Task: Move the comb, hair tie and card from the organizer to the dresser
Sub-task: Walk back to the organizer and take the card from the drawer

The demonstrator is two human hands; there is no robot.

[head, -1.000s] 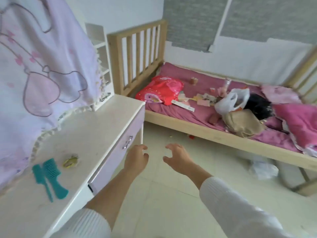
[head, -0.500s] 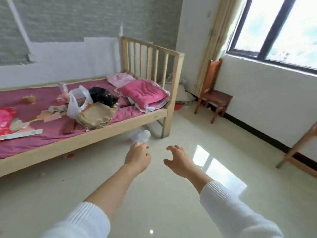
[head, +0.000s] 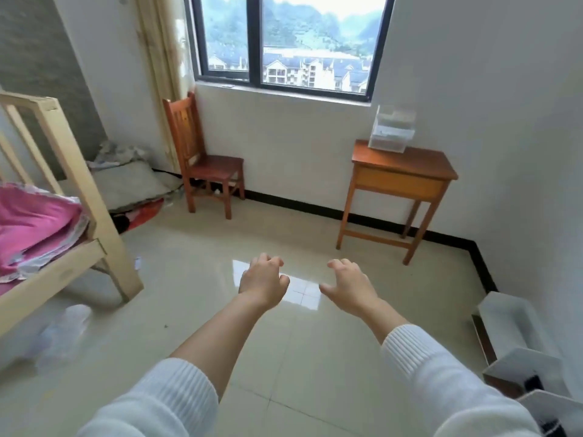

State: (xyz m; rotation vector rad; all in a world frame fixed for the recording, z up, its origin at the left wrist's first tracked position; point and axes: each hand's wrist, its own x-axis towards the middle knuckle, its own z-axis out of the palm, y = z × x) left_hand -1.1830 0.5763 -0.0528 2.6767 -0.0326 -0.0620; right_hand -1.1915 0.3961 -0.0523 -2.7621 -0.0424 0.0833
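Now the organizer (head: 392,130), 1 clear plastic box with tiered shelves, stands on the back left corner of the small wooden table (head: 410,167), against the white wall just right of the window (head: 284,42). What lies inside it is too small and blurred to tell, so comb, hair tie and card cannot be made out.

Well in front of the table, 2 bare hands reach out over the floor. Left hand (head: 263,282) is palm down, fingers curled loosely under, holding nothing. Right hand (head: 350,287) is palm down too, fingers spread and bent, thumb pointing inward, also empty. Both forearms are bare, with 2 white ribbed knit sleeves (head: 164,402) pushed back toward the elbows.

That table is 1 plain piece, reddish-brown top, paler orange apron, 4 slim legs with rails between them. To its left, under the window's left end, 1 wooden chair (head: 205,159) with a slatted back faces the room, next to a pale curtain (head: 164,58). Farther left of the table, 1 light wooden bed frame (head: 72,184) with upright bars carries pink bedding (head: 34,222). Glossy beige tiles cover the floor (head: 284,342), catching a bright reflection between the hands. Right of the table, low at the edge, white box-like shapes (head: 517,335) show blurred.
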